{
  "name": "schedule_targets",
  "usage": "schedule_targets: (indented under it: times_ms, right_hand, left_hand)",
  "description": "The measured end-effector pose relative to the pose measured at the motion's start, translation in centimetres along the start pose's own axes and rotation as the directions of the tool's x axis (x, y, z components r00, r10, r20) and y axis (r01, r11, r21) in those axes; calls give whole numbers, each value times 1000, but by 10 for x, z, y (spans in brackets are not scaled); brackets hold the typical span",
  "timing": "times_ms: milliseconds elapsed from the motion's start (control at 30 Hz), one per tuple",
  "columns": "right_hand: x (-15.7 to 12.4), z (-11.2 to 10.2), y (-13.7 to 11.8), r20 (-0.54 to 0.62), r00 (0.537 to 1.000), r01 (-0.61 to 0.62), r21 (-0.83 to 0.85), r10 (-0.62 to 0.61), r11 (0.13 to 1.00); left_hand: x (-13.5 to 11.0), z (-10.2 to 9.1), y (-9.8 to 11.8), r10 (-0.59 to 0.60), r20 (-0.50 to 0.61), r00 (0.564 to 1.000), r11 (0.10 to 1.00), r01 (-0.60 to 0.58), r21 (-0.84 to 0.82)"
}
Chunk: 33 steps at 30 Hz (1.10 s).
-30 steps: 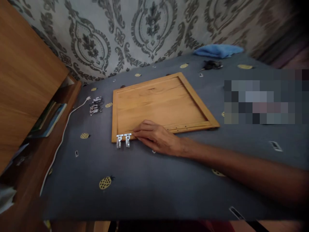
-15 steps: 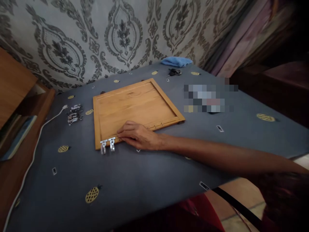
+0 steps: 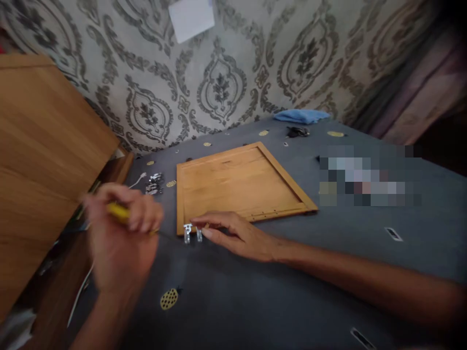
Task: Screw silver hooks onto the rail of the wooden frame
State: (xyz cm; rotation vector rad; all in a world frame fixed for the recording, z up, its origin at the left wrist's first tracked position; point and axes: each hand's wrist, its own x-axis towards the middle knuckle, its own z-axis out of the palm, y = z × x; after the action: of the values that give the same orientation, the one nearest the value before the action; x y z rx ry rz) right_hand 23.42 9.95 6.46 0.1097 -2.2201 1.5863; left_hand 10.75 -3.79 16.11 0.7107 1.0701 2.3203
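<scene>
A square wooden panel [image 3: 237,187] with a raised frame lies flat on the grey patterned cloth [image 3: 255,291]. Two small metal hooks [image 3: 192,233] sit at its near left corner. My right hand [image 3: 237,236] rests at that corner with its fingertips pressed on the panel's edge beside the hooks. My left hand [image 3: 122,238], blurred by motion, is closed around a yellow-handled screwdriver [image 3: 118,211] whose dark shaft points toward the hooks.
More metal fittings [image 3: 155,182] and a white cable [image 3: 136,181] lie left of the panel. A blue cloth [image 3: 301,115] and a dark object [image 3: 297,131] are at the far side. A wooden cabinet [image 3: 44,146] stands on the left.
My left hand has come into view from the left holding the screwdriver. My right hand stays at the panel's corner by the hooks. The camera view has shifted.
</scene>
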Motion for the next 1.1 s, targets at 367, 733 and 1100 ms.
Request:
schedule_targets:
  times_ms: [367, 733, 1100]
  right_hand:
    - [13, -8, 21, 9, 948, -317, -57, 318, 947]
    - [41, -38, 52, -220, 969, -228, -594, 117, 772]
    - [29, -46, 70, -174, 985, -125, -642, 15, 756]
  left_hand:
    - [44, -61, -89, 26, 2, 1000, 790, -22, 613]
    - [97, -191, -58, 226, 45, 973, 112, -72, 991]
    - [105, -214, -65, 97, 181, 979, -174, -162, 971]
